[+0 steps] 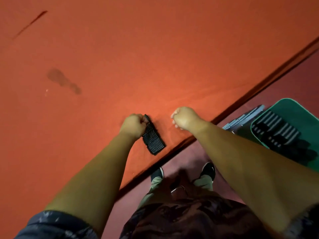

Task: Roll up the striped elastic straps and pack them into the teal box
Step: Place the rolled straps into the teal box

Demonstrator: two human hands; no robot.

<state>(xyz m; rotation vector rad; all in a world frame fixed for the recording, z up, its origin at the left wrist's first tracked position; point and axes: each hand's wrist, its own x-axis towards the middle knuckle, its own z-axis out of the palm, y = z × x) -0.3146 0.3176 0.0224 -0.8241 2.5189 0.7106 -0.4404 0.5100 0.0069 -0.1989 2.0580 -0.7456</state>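
Head view, table: an orange-red cloth-covered table (155,49) fills the upper and left of the frame, and its dark edge runs diagonally from lower centre to upper right.
Head view, strap: a black ribbed striped elastic strap (154,140) lies on the table at lower centre, just inside the edge. It looks flat or loosely folded rather than rolled, though blur hides the detail.
Head view, left grip: the left grip (133,125) has its fingers curled round the strap's upper end.
Head view, right grip: the right grip (184,118) is balled into a fist just right of the strap, apart from it, and nothing shows in it.
Head view, box: the teal plastic box (293,106) sits at the right edge of the frame, below table level. Striped straps (276,128) are already inside it, and a grey slatted object (241,120) lies beside it.
Risk, unrolling: only one end of the strap is held, so the elastic would likely spring loose if rolling starts without the right grip steadying the free end.
Risk, falling: the strap lies close to the table edge, so a pull toward the body could drag it off onto the floor.
Risk, transfer: the box is low and off to the side, so a loose roll could open or miss the box on the way down.
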